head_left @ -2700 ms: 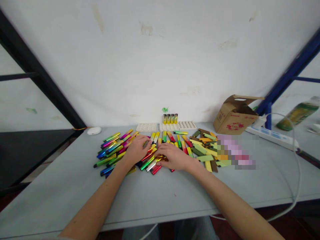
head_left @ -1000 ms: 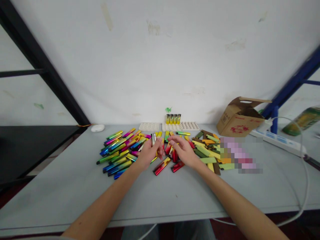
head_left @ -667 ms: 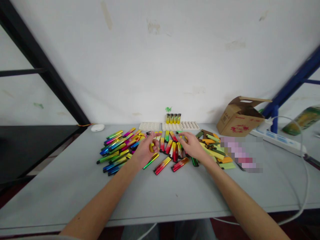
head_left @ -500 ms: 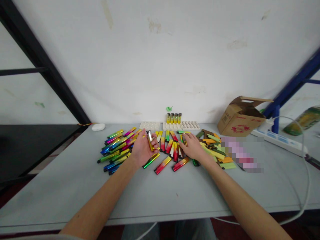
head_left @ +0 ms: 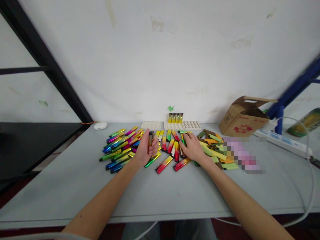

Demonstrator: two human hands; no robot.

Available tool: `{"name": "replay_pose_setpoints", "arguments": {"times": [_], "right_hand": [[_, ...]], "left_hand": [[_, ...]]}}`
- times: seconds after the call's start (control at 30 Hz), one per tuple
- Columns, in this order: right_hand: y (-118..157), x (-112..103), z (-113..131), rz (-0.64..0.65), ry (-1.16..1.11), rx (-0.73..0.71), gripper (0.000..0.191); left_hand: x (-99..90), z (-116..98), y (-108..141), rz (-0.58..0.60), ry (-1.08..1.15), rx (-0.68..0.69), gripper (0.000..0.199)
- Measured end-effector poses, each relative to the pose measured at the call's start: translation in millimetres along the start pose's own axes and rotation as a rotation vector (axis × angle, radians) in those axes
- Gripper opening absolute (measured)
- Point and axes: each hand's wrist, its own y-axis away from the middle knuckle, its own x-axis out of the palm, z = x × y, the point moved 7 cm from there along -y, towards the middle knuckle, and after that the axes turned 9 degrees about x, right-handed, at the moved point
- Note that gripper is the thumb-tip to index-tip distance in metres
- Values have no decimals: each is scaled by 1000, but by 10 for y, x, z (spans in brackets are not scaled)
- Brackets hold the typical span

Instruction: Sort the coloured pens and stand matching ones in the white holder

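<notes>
My left hand (head_left: 146, 148) is closed around a lighter (head_left: 151, 136), held upright above the table with its metal top showing between thumb and fingers. My right hand (head_left: 193, 146) lies low over the lighters right of centre, palm down, thumb apart from the fingers. A green lighter (head_left: 182, 139) lies by its fingertips; whether they press on it I cannot tell. Between the hands are loose red-and-yellow lighters (head_left: 164, 164). Behind them, several gold lighters (head_left: 173, 118) stand upright in a white holed tray (head_left: 175, 126).
Shiny multicoloured lighters (head_left: 117, 150) are heaped on the left, matte green, yellow and orange ones (head_left: 217, 150) on the right. Another white tray (head_left: 151, 125) sits against the wall. At the back right are an open cardboard box (head_left: 243, 120), a power strip (head_left: 285, 142) and a white cable (head_left: 309, 180).
My left hand has turned and its fingers have wrapped more tightly round the lighter, which now stands more upright. My right hand has stayed in nearly the same place. The view has shifted slightly.
</notes>
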Motion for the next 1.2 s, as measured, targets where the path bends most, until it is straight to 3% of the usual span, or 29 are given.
{"name": "replay_pose_setpoints", "arguments": {"times": [0.17, 0.27, 0.43, 0.57, 0.7, 0.87, 1.03, 1.13, 1.2], "right_hand": [[-2, 11, -6, 8, -32, 13, 42], [-14, -43, -18, -54, -94, 23, 42], [57, -299, 194, -168, -445, -110, 27], [180, -359, 490, -22, -891, -145, 20], [285, -319, 701, 97, -1096, -127, 20], [335, -299, 776, 138, -1071, -158, 18], [263, -274, 680, 113, -1023, -133, 18], [157, -307, 501, 32, -815, -141, 21], [93, -315, 368, -24, -543, -157, 21]], "left_hand": [[78, -1, 57, 57, 89, -69, 65], [127, -4, 105, 101, 100, -101, 67], [196, -13, 133, 166, 79, -89, 66], [224, 50, 120, 199, 55, -82, 66], [271, 188, 148, 247, 100, -142, 70], [305, 273, 157, 275, 159, -150, 73], [311, 268, 158, 263, 155, -191, 68], [259, 151, 123, 195, 80, -103, 65], [204, 43, 96, 137, 41, -19, 61]]}}
